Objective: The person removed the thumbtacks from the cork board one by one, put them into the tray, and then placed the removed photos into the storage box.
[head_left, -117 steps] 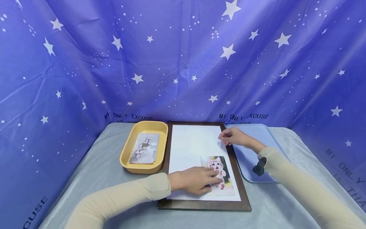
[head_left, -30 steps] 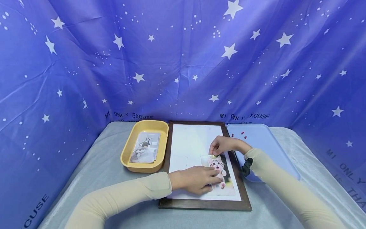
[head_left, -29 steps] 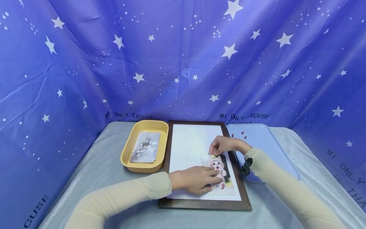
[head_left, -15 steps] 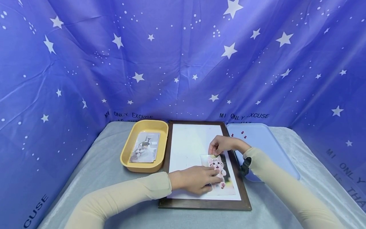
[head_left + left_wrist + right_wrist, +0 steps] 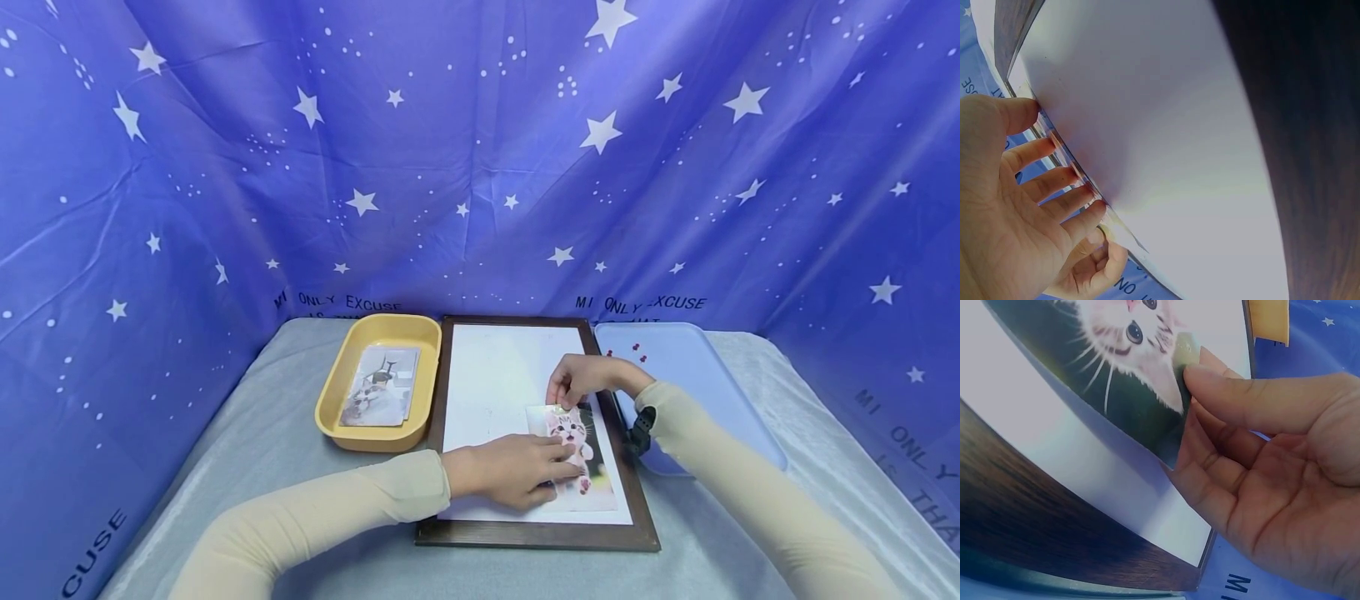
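My left hand (image 5: 517, 473) rests with its fingers spread over the kitten photo (image 5: 592, 492), which lies on the lower right of a white board (image 5: 487, 358). In the left wrist view, the fingertips (image 5: 1100, 205) touch the photo, seen almost edge-on. My right hand (image 5: 581, 379) is at the photo's top edge, its thumb and fingers pinching there. In the right wrist view, the thumb (image 5: 1210, 381) lies by the kitten's ear and the other fingers curl at the photo's edge. A small yellowish patch shows by the thumb; I cannot tell what it is.
The board's dark wooden frame (image 5: 536, 536) lies between a yellow basin (image 5: 324, 417) holding more photos (image 5: 378, 387) and a blue tray (image 5: 697, 375) with red push pins (image 5: 636, 347). A grey cloth (image 5: 360, 533) covers the table. A starry blue curtain stands behind.
My right hand has moved from the board's right edge down and left to the photo's top edge, uncovering the pins. Over the last second it barely shifts. My left hand stays in place.
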